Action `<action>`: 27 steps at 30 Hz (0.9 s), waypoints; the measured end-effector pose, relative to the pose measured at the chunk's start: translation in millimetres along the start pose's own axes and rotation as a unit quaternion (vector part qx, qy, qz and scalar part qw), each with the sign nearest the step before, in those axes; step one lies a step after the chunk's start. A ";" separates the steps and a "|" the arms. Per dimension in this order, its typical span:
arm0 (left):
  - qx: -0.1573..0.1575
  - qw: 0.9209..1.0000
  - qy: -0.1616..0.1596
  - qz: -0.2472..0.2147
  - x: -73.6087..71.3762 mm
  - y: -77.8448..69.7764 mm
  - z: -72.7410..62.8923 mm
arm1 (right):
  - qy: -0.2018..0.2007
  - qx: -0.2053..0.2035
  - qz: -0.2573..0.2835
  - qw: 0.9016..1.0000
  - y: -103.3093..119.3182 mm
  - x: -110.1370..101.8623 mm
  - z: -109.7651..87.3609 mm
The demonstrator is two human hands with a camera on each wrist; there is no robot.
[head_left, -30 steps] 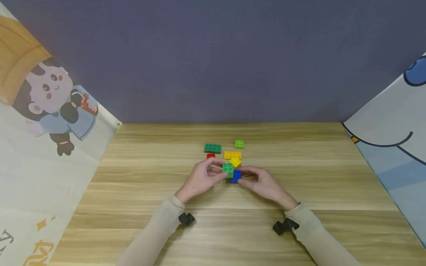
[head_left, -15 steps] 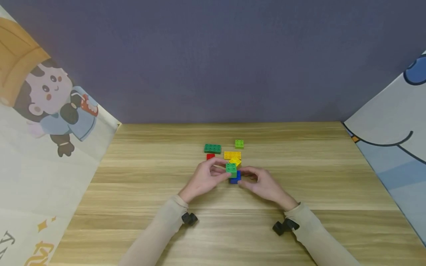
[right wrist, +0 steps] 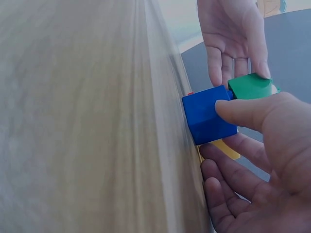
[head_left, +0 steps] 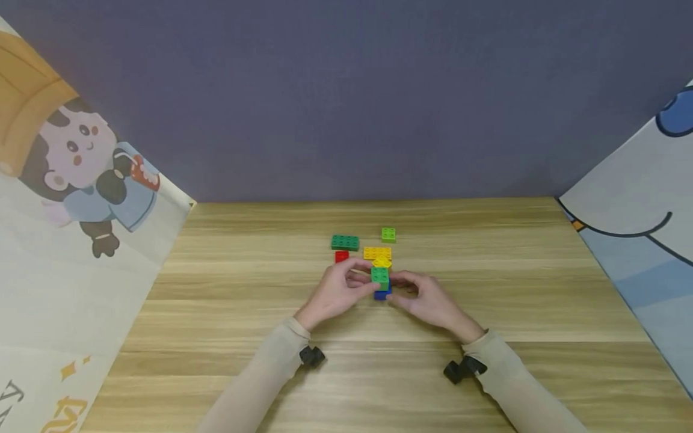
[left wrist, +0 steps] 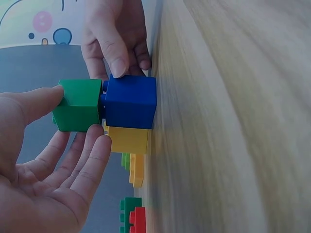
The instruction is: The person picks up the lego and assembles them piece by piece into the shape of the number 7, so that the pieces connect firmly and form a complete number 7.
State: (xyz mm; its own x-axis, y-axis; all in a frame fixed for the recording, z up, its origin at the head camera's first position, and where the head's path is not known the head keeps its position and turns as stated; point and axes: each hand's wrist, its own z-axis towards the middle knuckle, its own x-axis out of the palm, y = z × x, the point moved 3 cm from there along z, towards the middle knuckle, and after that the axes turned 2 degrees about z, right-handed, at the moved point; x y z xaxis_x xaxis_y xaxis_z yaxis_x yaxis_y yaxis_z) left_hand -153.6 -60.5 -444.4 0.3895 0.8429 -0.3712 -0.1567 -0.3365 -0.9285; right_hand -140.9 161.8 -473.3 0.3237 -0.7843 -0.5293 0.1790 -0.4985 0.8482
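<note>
My left hand (head_left: pixel 335 293) pinches a green toy brick (head_left: pixel 380 278) between thumb and fingers. Directly below it, a blue brick (head_left: pixel 382 296) stands on the wooden table, and my right hand (head_left: pixel 432 302) holds that one at its right side. In the left wrist view, some of the blue brick's (left wrist: pixel 131 102) studs show in a narrow gap beside the green brick (left wrist: pixel 80 104). Whether the two touch farther in, I cannot tell. Just behind the blue brick is a yellow brick (head_left: pixel 382 263), partly covered by the green one.
Beyond the hands lie a long orange-yellow brick (head_left: pixel 377 252), a dark green brick (head_left: pixel 344 242), a red brick (head_left: pixel 341 257) and a lime brick (head_left: pixel 388 234). A dark panel (head_left: pixel 373 108) rises along the far edge of the table (head_left: pixel 460 240).
My left hand has shifted right with the green brick, from the blue brick's upper left to right over it. The right hand and the blue brick have stayed in place.
</note>
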 end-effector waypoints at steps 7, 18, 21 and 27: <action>-0.006 1.000 0.001 -0.004 2.0 -0.8 -0.2 | 0.000 -0.003 -0.007 1.000 0.6 0.8 0.2; -0.006 1.000 0.006 0.006 4.7 -4.3 0.3 | -0.009 -0.021 -0.022 0.999 1.0 -0.3 0.7; -0.006 1.000 0.007 0.012 5.3 -3.3 0.8 | -0.009 -0.022 -0.022 0.999 1.2 0.1 0.5; 0.003 0.999 0.002 0.034 5.5 -2.5 2.0 | -0.009 -0.022 -0.018 1.000 1.2 0.6 -0.1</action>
State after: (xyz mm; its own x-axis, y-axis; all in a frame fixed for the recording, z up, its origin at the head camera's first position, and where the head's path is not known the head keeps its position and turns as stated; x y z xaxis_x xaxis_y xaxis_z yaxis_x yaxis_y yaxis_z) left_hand -152.9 -54.2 -444.1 0.3810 0.8163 -0.4341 -0.1878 -0.3914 -0.9009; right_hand -140.4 160.8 -472.6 0.2990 -0.7736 -0.5586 0.2312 -0.5093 0.8290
